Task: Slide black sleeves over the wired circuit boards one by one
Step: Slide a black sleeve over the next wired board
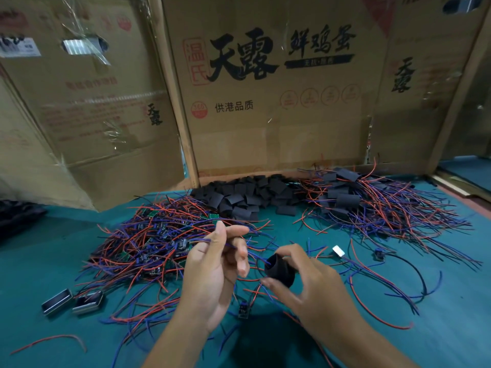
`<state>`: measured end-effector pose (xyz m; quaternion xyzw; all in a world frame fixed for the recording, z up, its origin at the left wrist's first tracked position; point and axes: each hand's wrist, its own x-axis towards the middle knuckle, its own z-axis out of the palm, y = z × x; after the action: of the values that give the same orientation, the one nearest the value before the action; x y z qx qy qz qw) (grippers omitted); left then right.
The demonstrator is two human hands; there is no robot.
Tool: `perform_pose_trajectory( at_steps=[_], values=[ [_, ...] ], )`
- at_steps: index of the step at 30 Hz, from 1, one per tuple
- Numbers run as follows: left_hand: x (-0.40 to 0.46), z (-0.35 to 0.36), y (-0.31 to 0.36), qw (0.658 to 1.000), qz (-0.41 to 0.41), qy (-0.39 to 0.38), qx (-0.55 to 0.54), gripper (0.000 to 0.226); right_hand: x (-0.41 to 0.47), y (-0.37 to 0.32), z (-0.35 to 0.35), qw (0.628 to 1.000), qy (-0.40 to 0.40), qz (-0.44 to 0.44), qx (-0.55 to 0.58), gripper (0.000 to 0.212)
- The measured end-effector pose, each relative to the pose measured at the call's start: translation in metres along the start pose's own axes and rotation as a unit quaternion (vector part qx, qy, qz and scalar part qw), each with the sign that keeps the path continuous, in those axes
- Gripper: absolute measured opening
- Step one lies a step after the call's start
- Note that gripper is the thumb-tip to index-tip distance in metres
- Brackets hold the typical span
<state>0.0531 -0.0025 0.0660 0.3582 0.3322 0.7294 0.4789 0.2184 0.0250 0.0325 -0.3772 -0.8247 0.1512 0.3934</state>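
Three heaps ring, perhaps crowd, both hands.

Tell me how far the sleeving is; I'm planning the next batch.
Done: the sleeved pile at back right. In hand: the right hand holds a black sleeve while the left hand pinches wires running into it. Left: the bare boards pile and spare sleeves.

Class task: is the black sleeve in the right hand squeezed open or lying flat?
Open. The right hand pinches the black sleeve so its mouth rounds out, with a blue wire entering it.
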Motion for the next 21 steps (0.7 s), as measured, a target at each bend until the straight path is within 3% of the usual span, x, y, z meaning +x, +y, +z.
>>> perform_pose_trajectory(
  at_steps=[3, 5, 7, 13, 18, 21],
  values=[
    [-0.004, 0.004, -0.012, 0.993, 0.044, 0.005, 0.114, 0.043, 0.0, -0.007, -0.003, 0.996, 0.029, -0.038, -0.081, 0.034],
    [-0.007, 0.005, -0.022, 0.966, 0.074, 0.005, 0.247, 0.046, 0.0, -0.01, -0.004, 0.997, 0.024, -0.035, -0.069, 0.031],
    [-0.01, 0.007, -0.029, 0.951, 0.058, -0.021, 0.302, 0.047, 0.0, -0.01, -0.004, 0.998, 0.014, -0.029, -0.049, 0.03],
    [-0.014, 0.012, -0.039, 0.959, -0.033, -0.096, 0.265, 0.04, 0.001, -0.003, -0.001, 0.998, -0.038, -0.018, 0.052, 0.031],
    [-0.009, 0.005, -0.031, 0.966, -0.085, -0.071, 0.233, 0.046, 0.005, -0.002, -0.006, 0.998, -0.028, -0.033, 0.042, 0.026],
    [-0.006, 0.003, -0.025, 0.979, -0.076, 0.002, 0.188, 0.044, 0.008, 0.005, -0.015, 1.0, -0.003, -0.027, 0.016, 0.025]
  ],
)
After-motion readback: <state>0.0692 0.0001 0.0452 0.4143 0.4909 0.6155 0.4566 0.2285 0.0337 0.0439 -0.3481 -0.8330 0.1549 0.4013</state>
